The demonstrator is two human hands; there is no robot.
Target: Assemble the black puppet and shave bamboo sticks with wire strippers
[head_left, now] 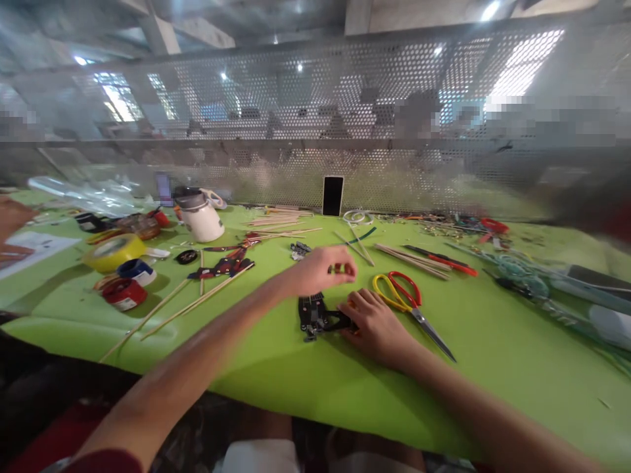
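My left hand (323, 269) is raised over the table, its fingers curled together; whether anything small is between them is hidden. Below it lies a black mechanical part (313, 316) on the green cloth. My right hand (372, 322) rests on the cloth just right of that part, its fingers wrapped over a black piece joined to it. Beside my right hand are open scissors (417, 310) with one yellow and one red handle loop. Small grey pieces (300, 250) lie behind my left hand.
Tape rolls (116, 253), a white jug (200, 213) and a red-black stick assembly (229, 263) stand or lie left. A phone (332, 196) leans on the perforated panel. Sticks (414, 259) and a red-handled tool (453, 264) lie right. Another person's hand (14, 220) shows far left.
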